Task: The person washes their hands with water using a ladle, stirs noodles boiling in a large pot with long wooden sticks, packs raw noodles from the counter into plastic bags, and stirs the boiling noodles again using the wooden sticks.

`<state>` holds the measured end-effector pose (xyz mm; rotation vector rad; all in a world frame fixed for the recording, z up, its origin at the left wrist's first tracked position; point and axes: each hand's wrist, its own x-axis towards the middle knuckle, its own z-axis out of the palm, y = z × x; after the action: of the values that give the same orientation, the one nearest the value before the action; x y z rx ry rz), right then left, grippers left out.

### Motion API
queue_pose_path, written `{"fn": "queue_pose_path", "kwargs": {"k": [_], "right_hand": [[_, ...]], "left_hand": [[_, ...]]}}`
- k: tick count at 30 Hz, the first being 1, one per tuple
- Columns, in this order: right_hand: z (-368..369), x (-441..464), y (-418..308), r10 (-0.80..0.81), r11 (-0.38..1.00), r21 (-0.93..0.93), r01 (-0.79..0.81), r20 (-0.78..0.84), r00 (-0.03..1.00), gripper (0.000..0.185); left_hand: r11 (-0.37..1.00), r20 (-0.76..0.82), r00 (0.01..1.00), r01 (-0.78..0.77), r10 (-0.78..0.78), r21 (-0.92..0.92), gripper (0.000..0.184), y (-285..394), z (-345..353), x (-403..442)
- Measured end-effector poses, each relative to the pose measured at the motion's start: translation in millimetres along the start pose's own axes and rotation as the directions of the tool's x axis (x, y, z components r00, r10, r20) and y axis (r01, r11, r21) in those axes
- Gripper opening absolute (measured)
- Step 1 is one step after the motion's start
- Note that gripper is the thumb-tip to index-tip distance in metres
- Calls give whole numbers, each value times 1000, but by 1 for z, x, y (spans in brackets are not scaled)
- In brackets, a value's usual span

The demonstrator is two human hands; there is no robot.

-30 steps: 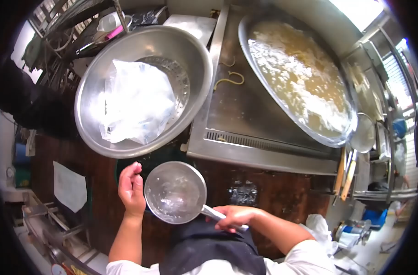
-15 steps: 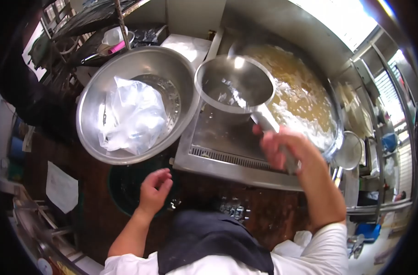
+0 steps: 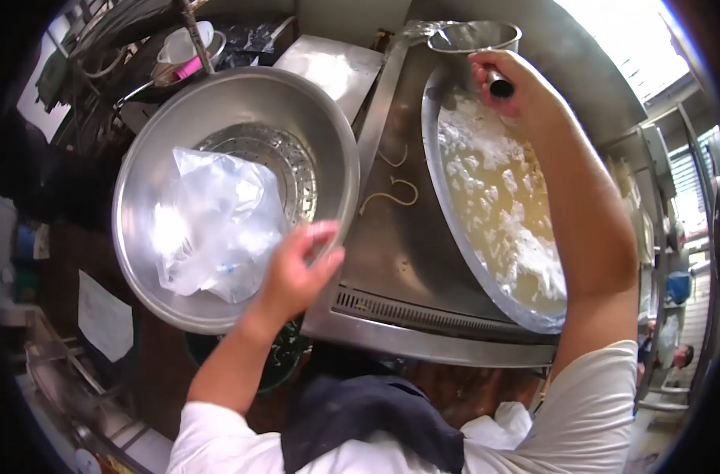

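Note:
My right hand point(image 3: 512, 85) grips the hollow handle of a large metal dipper point(image 3: 486, 38) at the far end of the stove. The dipper's round cup stands beyond my fingers, partly hidden by them. Below my right forearm lies a wide metal vat point(image 3: 448, 209) of yellowish liquid with white foam point(image 3: 530, 265); the arm covers part of it. My left hand point(image 3: 297, 272), fingers apart, is at the near right rim of a big steel basin point(image 3: 158, 118); I cannot tell whether it touches. A clear plastic bag point(image 3: 226, 217) sits inside the basin.
A steel counter point(image 3: 399, 261) with a slotted drain point(image 3: 415, 316) runs between basin and vat. Two pale strings point(image 3: 392, 196) lie on it. A dark green tub point(image 3: 277, 363) stands below the basin. Shelving point(image 3: 652, 174) lines the right side.
My right hand has carried the dipper away from me, from beside the basin to the far end of the vat. My left hand has risen to the basin's rim. The view has shifted.

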<state>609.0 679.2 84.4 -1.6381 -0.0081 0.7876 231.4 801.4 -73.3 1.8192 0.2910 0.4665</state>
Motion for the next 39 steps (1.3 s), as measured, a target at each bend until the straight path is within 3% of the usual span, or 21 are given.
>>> {"fn": "queue_pose_path", "kwargs": {"k": [4,7,9,12,17,18,19,20,23,25,27,28,29,30,31,33,34,35,36,37,39], "right_hand": [[-12,-13,-5,-26,994,-103,28,21,999,18],[-16,-33,4,-77,959,-274,74,1,997,25],[-15,-57,-1,-18,919,-395,-4,-52,998,26],[-8,-83,4,-31,934,-358,2,-77,997,27],[-33,-98,14,67,995,-80,-60,95,993,17],[-36,-106,17,68,996,-61,-62,87,994,17],[-37,-116,20,69,997,-41,-66,81,994,17],[-37,-128,24,70,997,-24,-69,77,995,18],[-41,-156,33,49,998,-34,-48,29,998,30],[-46,-172,40,39,998,-56,-40,-11,999,43],[-52,-189,46,37,997,-73,-41,-53,998,55],[-55,-196,52,17,993,-119,-28,-88,996,56],[-55,-205,53,47,991,-120,-59,-103,994,57],[-55,-216,53,80,989,-118,-93,-115,990,58],[-55,-226,55,113,985,-116,-127,-124,986,60],[-62,-242,63,109,987,-100,-122,-126,986,59],[-65,-250,67,113,990,-65,-122,-123,986,59],[-68,-258,71,116,992,-29,-120,-122,986,58],[-72,-265,73,125,992,-12,-127,-121,985,57],[-76,-272,76,127,992,4,-128,-111,986,56],[-82,-284,83,146,989,36,-144,-96,985,56]], "left_hand": [[946,36,998,-37,51,-322,38,-22,32,154],[930,51,972,232,-227,-285,39,-27,68,261],[739,104,847,509,-521,-441,39,-34,93,308],[601,228,762,626,-606,-496,32,-60,129,353],[709,235,908,419,-348,-567,18,-104,132,375],[800,178,906,423,-384,-425,20,-90,128,368],[971,203,961,152,-189,184,22,-116,128,386],[677,220,975,-171,13,716,26,-142,127,403],[746,236,972,-155,-3,647,30,-160,161,378],[737,374,927,-231,-32,635,30,-156,177,350],[566,551,826,-397,-123,722,50,-155,182,326],[487,604,750,-436,-268,757,63,-147,189,314],[577,611,723,-361,-324,733,67,-197,215,315],[381,747,629,-649,-216,658,62,-205,215,281],[310,732,678,-685,-58,659,59,-199,219,243],[299,766,601,-706,-228,642,52,-143,209,181],[361,776,617,-699,-132,617,52,-151,209,148],[493,663,696,-490,-275,719,44,-151,213,120],[408,791,464,-683,-398,606,31,-84,186,112],[465,803,501,-655,-323,596,22,-78,180,102],[460,681,695,-540,-230,705,23,-75,173,106]]}}
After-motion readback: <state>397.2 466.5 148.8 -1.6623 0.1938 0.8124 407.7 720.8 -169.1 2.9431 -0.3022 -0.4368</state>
